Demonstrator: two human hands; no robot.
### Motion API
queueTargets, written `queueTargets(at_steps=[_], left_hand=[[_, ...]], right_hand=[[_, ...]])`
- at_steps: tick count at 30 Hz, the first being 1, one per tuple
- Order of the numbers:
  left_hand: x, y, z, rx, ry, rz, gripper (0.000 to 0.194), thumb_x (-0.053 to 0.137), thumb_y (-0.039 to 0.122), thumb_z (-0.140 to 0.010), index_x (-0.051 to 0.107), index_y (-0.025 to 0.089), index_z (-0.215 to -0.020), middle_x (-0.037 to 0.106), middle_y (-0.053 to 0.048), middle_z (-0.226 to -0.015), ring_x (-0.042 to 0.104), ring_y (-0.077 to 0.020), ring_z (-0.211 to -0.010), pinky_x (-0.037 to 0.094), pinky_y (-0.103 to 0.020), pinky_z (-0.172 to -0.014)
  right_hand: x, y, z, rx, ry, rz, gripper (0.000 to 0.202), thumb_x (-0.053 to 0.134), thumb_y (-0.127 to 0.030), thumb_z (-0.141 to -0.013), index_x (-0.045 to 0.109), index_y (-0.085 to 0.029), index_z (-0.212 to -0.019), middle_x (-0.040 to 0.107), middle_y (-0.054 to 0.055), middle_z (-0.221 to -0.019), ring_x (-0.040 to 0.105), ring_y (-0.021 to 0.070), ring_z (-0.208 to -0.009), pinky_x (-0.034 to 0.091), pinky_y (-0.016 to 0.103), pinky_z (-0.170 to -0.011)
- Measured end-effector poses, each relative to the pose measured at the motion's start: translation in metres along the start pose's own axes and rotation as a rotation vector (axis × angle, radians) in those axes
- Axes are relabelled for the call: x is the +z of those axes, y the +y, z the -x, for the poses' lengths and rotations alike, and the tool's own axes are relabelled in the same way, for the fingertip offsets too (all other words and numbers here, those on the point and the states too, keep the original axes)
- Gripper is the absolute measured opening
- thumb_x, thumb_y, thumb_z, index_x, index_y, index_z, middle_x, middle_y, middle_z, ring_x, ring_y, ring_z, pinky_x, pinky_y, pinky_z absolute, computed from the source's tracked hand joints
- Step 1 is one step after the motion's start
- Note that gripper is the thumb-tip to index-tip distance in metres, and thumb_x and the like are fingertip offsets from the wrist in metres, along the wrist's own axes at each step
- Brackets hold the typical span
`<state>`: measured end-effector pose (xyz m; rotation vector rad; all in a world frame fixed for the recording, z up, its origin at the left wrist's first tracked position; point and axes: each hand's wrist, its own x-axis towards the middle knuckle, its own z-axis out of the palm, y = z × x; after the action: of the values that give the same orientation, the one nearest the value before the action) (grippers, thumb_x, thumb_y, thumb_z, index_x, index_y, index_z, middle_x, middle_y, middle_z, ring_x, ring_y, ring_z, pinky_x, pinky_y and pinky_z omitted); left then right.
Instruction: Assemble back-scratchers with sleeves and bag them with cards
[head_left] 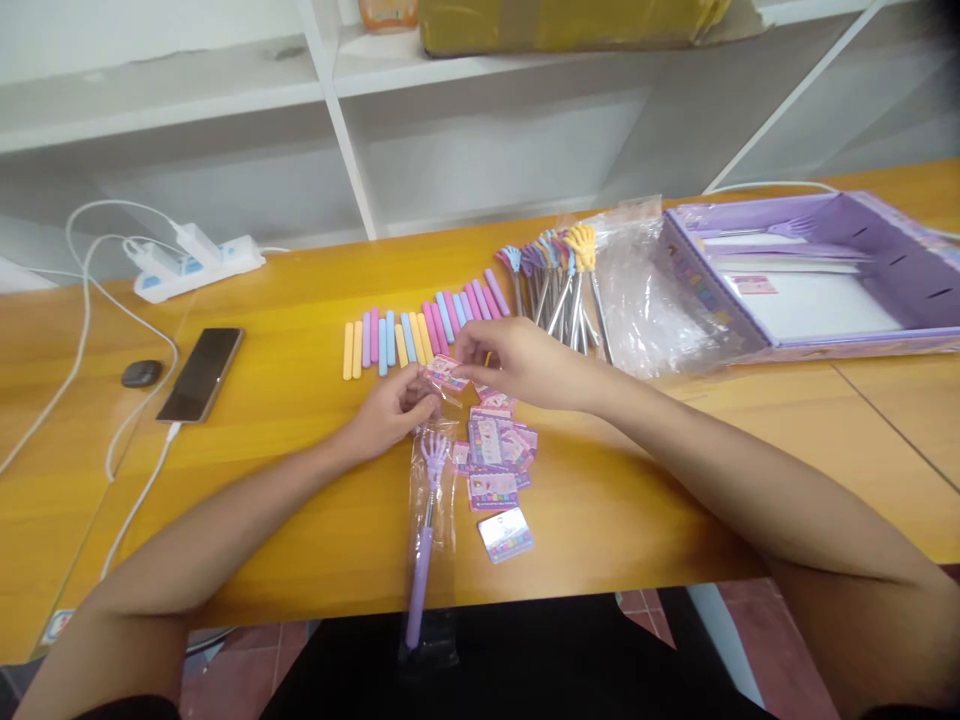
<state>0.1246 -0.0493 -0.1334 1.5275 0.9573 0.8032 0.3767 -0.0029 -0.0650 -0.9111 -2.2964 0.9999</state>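
Observation:
My left hand (pixel 386 412) pinches the top of a clear plastic bag (pixel 448 520). Inside the bag lies a purple back scratcher (pixel 421 585) with a hand-shaped head and a metal rod, its handle end reaching past the desk's front edge. Between the fingers of my right hand (pixel 525 362) is a small pink printed card (pixel 448 373), right at the bag's mouth and close to my left fingertips. Below my right hand spreads a loose pile of printed cards (pixel 487 445), with one whitish card (pixel 506 535) nearest me.
Beyond my hands runs a row of coloured handle tubes (pixel 386 340). Right of them are back scratcher heads on metal rods (pixel 570 265), clear bags (pixel 637 290) and an open purple box (pixel 757 340). A phone (pixel 201 375), a black mouse-like object (pixel 142 374) and a power strip (pixel 199 268) lie left.

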Motion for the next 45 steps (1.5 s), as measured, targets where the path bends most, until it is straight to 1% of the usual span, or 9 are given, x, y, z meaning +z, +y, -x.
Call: queueTargets(at_steps=[6,10,15,24,30,33,40,43,45], left_hand=[[0.0,-0.003,-0.001,-0.033,0.018,-0.009,0.029,0.082,0.039,-0.092,0.064,0.021,-0.106,0.072,-0.001,-0.088,0.069,-0.015,-0.077,0.054,-0.025,-0.071],[-0.002,-0.009,-0.003,-0.001,0.013,0.005,0.031,0.084,0.038,-0.091,0.07,0.019,-0.112,0.078,-0.006,-0.102,0.073,-0.016,-0.086,0.057,-0.027,-0.078],[-0.004,-0.01,-0.006,-0.022,0.036,0.08,0.035,0.091,0.034,-0.085,0.073,0.017,-0.109,0.081,-0.009,-0.108,0.076,-0.0175,-0.094,0.06,-0.03,-0.087],[-0.005,-0.008,-0.007,-0.043,0.048,0.079,0.04,0.094,0.03,-0.079,0.076,0.017,-0.113,0.083,-0.01,-0.112,0.078,-0.0186,-0.096,0.062,-0.031,-0.091],[-0.004,-0.014,-0.007,0.033,0.048,0.055,0.033,0.089,0.031,-0.085,0.075,0.016,-0.112,0.082,-0.011,-0.115,0.078,-0.0208,-0.104,0.062,-0.035,-0.099],[-0.004,-0.014,-0.007,0.036,0.05,0.057,0.032,0.088,0.033,-0.087,0.075,0.016,-0.112,0.082,-0.01,-0.112,0.078,-0.0211,-0.104,0.062,-0.037,-0.1],[-0.004,-0.013,-0.007,0.045,0.055,0.081,0.03,0.09,0.036,-0.089,0.075,0.016,-0.107,0.08,-0.009,-0.109,0.077,-0.0191,-0.101,0.061,-0.033,-0.096],[-0.004,-0.015,-0.007,0.048,0.052,0.093,0.032,0.089,0.036,-0.09,0.073,0.016,-0.11,0.08,-0.01,-0.111,0.077,-0.0192,-0.103,0.06,-0.031,-0.094],[-0.004,-0.016,-0.007,0.064,0.045,0.122,0.038,0.089,0.035,-0.091,0.07,0.018,-0.119,0.081,-0.01,-0.113,0.078,-0.0196,-0.105,0.06,-0.03,-0.095]], right_hand=[[-0.002,-0.001,0.001,0.008,-0.032,0.013,0.016,0.067,-0.033,-0.102,0.069,-0.017,-0.101,0.075,0.005,-0.093,0.066,0.0166,-0.083,0.048,0.032,-0.079],[-0.001,0.001,0.001,0.003,-0.039,0.039,0.012,0.068,-0.028,-0.102,0.069,-0.017,-0.101,0.075,0.005,-0.093,0.066,0.0162,-0.084,0.047,0.031,-0.079],[-0.001,0.003,0.0,0.008,-0.063,0.086,0.005,0.068,-0.02,-0.1,0.069,-0.016,-0.101,0.074,0.005,-0.092,0.065,0.0156,-0.083,0.046,0.03,-0.079],[0.004,0.005,-0.001,0.048,-0.081,0.093,0.006,0.068,-0.022,-0.102,0.066,-0.017,-0.098,0.072,0.003,-0.089,0.063,0.0153,-0.08,0.045,0.031,-0.078],[0.005,0.005,-0.001,0.057,-0.091,0.069,0.002,0.069,-0.019,-0.099,0.068,-0.017,-0.099,0.072,0.002,-0.088,0.064,0.0152,-0.079,0.045,0.03,-0.077],[0.009,0.006,-0.002,0.051,-0.106,0.072,0.003,0.07,-0.018,-0.099,0.067,-0.018,-0.097,0.071,0.002,-0.087,0.062,0.0148,-0.078,0.043,0.03,-0.076],[0.02,0.011,-0.002,0.038,-0.144,0.098,0.013,0.075,-0.023,-0.098,0.063,-0.019,-0.096,0.068,0.002,-0.087,0.058,0.0157,-0.078,0.041,0.032,-0.077],[0.016,0.01,-0.002,0.013,-0.061,0.107,0.02,0.077,-0.034,-0.099,0.064,-0.019,-0.102,0.07,0.006,-0.099,0.06,0.0177,-0.084,0.043,0.033,-0.079],[0.013,0.009,-0.002,0.013,-0.006,0.076,0.023,0.073,-0.04,-0.102,0.066,-0.018,-0.105,0.072,0.008,-0.105,0.062,0.019,-0.088,0.044,0.033,-0.08]])
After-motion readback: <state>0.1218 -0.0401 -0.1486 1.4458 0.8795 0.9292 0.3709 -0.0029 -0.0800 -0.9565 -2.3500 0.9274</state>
